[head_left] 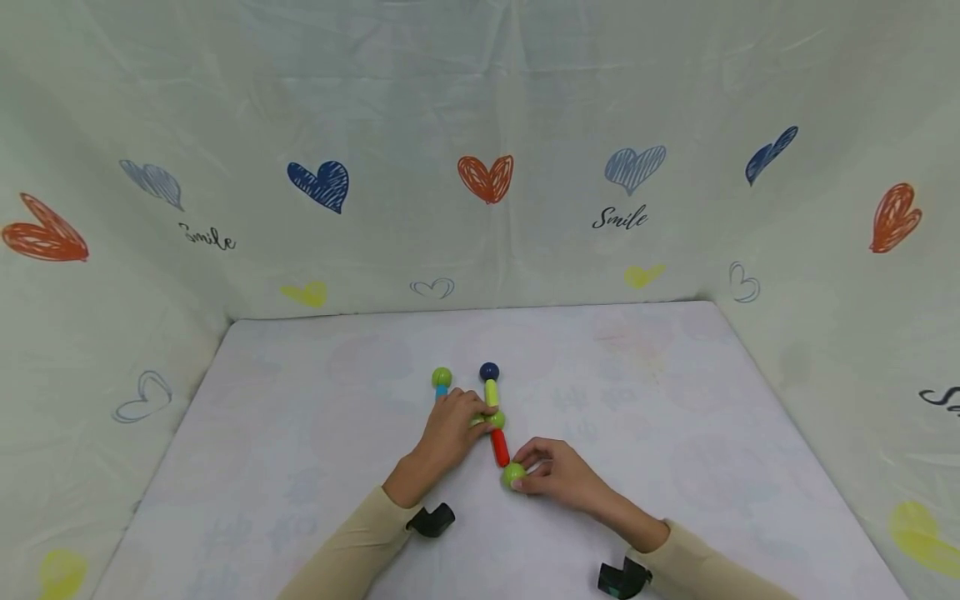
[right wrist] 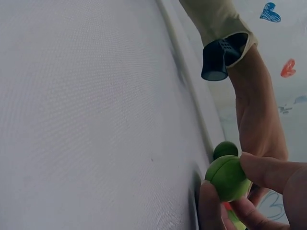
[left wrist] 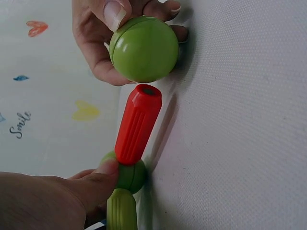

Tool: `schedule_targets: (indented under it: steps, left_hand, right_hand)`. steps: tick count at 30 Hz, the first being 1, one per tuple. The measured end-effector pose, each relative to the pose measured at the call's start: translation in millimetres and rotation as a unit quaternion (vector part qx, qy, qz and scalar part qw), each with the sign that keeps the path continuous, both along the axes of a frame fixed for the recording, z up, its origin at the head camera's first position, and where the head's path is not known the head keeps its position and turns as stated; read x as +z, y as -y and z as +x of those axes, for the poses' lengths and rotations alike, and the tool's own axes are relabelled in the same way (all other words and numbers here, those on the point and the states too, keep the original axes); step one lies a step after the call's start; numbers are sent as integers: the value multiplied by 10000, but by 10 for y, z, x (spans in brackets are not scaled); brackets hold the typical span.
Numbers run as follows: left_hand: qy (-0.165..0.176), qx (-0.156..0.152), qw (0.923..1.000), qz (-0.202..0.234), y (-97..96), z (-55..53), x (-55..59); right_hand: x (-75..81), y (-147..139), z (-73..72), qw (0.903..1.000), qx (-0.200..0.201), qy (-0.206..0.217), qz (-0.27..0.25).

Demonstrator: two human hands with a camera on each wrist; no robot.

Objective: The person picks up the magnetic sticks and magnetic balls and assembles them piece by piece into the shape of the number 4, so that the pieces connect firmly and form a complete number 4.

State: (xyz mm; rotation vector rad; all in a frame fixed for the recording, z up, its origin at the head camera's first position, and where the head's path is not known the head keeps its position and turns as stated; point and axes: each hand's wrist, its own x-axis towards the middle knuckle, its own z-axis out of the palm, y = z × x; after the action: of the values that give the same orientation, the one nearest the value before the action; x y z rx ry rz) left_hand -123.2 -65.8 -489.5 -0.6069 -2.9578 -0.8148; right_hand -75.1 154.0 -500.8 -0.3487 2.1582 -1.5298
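Note:
My right hand (head_left: 558,475) pinches a glossy green ball (left wrist: 144,48) between thumb and fingers. In the left wrist view a narrow gap separates this ball from the dark-tipped free end of a red rod (left wrist: 139,124). The rod's other end meets a second green ball (left wrist: 134,178), which my left hand (head_left: 450,425) grips with thumb and fingers. From that held ball a yellow-green rod (head_left: 491,392) runs away to a dark blue ball (head_left: 489,372). Beyond the left hand show a blue rod (head_left: 441,391) and another green ball (head_left: 442,377); the hand hides how they join.
The pieces lie on a white tabletop (head_left: 637,400). Pale sheets (head_left: 405,100) printed with hearts and words stand behind and at both sides. Black wrist cameras hang below the left sleeve (head_left: 352,542) and the right sleeve (head_left: 705,567).

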Motion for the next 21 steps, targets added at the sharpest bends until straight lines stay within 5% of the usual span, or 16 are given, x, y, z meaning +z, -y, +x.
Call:
schedule_targets:
  steps: [21]
  left_hand:
    - [24, -48, 10000, 64, 12, -22, -2]
  right_hand:
    - [-14, 118, 35, 9975, -156, -608, 327]
